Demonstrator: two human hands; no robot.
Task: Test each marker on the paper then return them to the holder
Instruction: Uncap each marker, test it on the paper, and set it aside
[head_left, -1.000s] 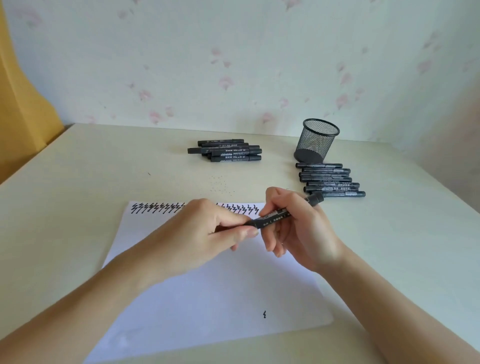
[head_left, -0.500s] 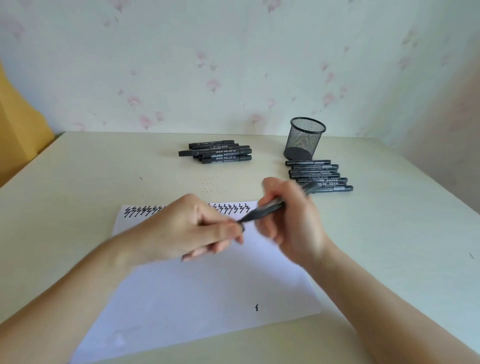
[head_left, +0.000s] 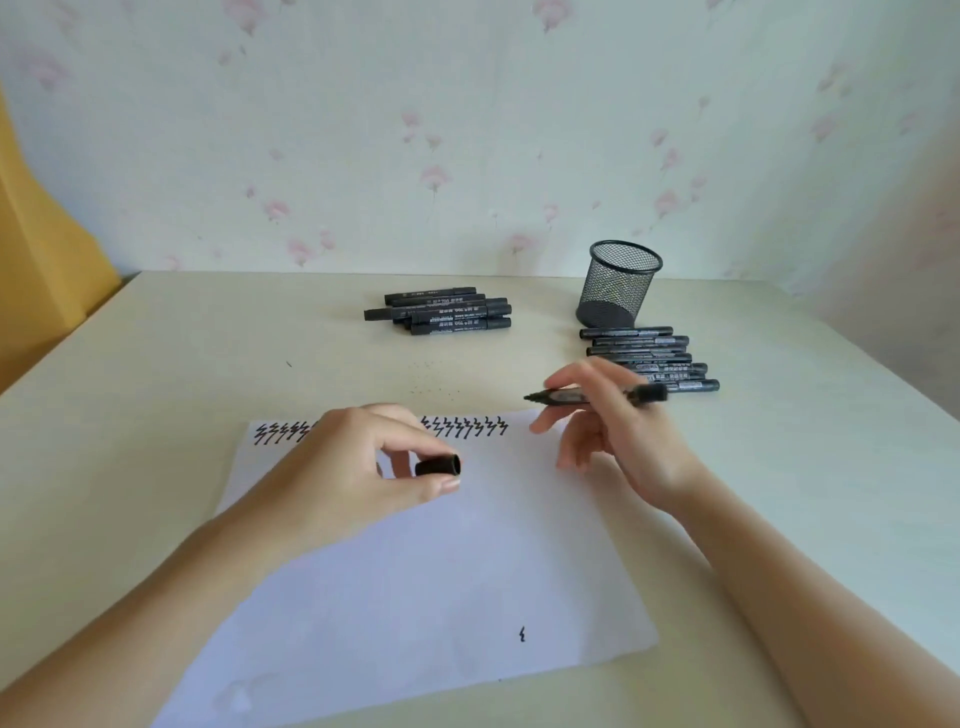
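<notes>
Pinching a black cap (head_left: 439, 465) over the paper (head_left: 415, 597), the left hand (head_left: 358, 467) faces the right hand (head_left: 618, 421), which grips an uncapped marker (head_left: 592, 396) above the sheet's far right corner. Zigzag test marks (head_left: 465, 426) line the paper's far edge. Near the table's (head_left: 156, 364) far edge, the mesh holder (head_left: 618, 286) stands between two marker piles (head_left: 447, 312) (head_left: 649, 353); one label reads "700", the rest too small to read.

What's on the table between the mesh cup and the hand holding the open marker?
In the head view, a row of capped black markers lies side by side between the mesh holder and the right hand, which holds the uncapped marker.
</notes>
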